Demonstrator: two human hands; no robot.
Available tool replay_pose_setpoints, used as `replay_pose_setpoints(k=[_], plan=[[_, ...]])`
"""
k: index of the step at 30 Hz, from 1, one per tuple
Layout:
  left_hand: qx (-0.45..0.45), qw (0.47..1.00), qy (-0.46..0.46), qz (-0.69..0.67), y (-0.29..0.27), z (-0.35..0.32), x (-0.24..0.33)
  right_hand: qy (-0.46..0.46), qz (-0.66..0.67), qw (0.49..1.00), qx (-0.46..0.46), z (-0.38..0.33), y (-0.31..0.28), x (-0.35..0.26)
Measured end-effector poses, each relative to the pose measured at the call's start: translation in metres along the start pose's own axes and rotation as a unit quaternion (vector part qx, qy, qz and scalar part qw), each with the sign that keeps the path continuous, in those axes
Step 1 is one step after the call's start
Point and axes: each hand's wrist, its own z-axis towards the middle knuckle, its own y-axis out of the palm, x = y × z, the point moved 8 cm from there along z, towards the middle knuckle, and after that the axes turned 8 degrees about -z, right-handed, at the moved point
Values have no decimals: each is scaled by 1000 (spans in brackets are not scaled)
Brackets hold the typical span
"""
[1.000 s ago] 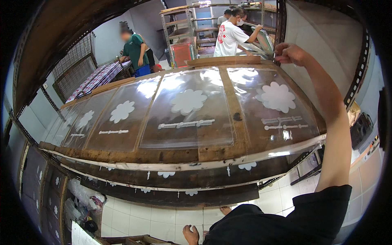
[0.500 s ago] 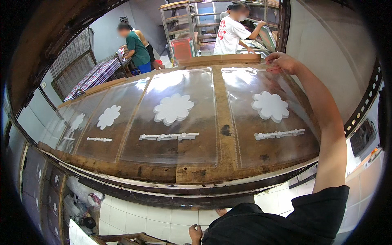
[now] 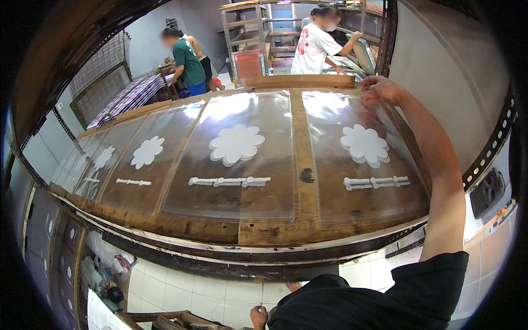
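Note:
My right arm reaches to the far right corner of a clear plastic sheet (image 3: 335,201) on the wooden table (image 3: 269,235). There my right hand (image 3: 385,90) pinches the sheet's edge between thumb and fingers. The sheet bears a white flower print (image 3: 364,142) and a white beaded strip (image 3: 377,182) nearer me. Another clear sheet (image 3: 225,206) with the same white shapes lies to its left, and several more line up beyond. My left hand (image 3: 259,317) hangs low by my body with fingers curled; what it holds, if anything, I cannot make out.
A metal-framed rack of printed panels (image 3: 69,247) stands at lower left beside crumpled plastic (image 3: 99,258). A wooden frame (image 3: 170,319) is below. Across the table, one person in white (image 3: 313,49) handles a screen frame; another in green (image 3: 188,60) bends over patterned sheets (image 3: 132,99).
My right hand stays at the sheet's corner, nearly still. The view has shifted slightly. The person in green has lowered their hands.

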Motion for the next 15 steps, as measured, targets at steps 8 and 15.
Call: replay_pose_setpoints(k=[8,15], plan=[[38,996,10,74,-9,-9,-15,-29,-84,996,4,16,-16,-5],[-4,998,-6,56,-21,-12,8,-197,-410,866,210,-31,-4,-87]])
